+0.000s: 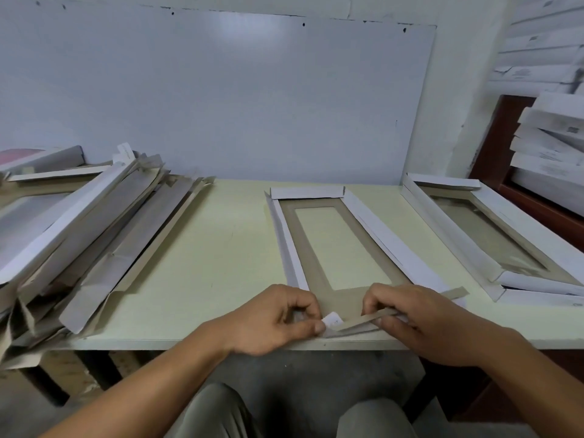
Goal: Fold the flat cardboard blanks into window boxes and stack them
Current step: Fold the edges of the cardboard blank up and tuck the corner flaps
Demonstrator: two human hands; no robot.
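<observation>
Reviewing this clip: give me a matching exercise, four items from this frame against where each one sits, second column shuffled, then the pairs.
Items:
1. pile of flat blanks
2. box being folded
3. finished window box
4. near end flap

Places:
A. held by both the left hand and the right hand at the table's near edge
B. table's left side
C. table's right end
D. middle of the table

Pairs: 1-B, 2-D, 3-C, 4-A
</observation>
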